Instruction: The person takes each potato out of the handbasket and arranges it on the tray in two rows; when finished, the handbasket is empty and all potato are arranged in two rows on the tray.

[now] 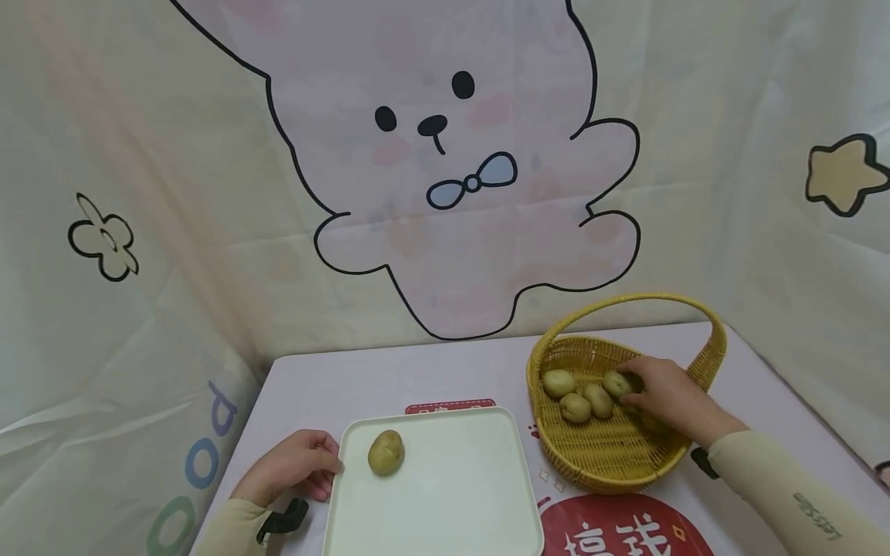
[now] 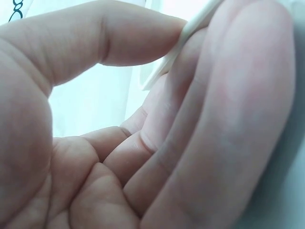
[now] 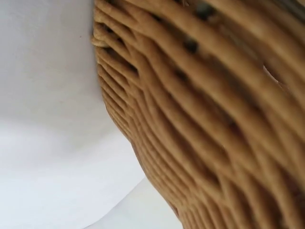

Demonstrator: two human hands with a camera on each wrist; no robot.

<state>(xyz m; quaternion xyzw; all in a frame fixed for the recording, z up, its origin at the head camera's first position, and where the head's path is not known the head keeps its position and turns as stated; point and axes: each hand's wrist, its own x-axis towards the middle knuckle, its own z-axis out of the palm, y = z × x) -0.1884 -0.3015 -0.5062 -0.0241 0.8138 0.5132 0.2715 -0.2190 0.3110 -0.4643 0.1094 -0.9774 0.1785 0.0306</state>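
the left grip (image 2: 145, 148) pinches the edge of a white tray (image 2: 158, 74) at upper centre; dark loops (image 2: 17, 8) mark the upper left corner.

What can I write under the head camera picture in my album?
Left hand holding a white tray with one potato, right hand gripping another potato in a yellow basket.

Worn items, as seen over my remote head feed: the bare left hand (image 1: 295, 463) emerges from a pale cream fabric sleeve (image 1: 232, 529), with a black band-like fitting (image 1: 283, 521) at the wrist. The bare right hand (image 1: 667, 394) has a matching cream sleeve (image 1: 786, 479), bearing dark slanted lettering (image 1: 816, 516) I cannot read reliably, and a small black wrist piece (image 1: 704, 463).
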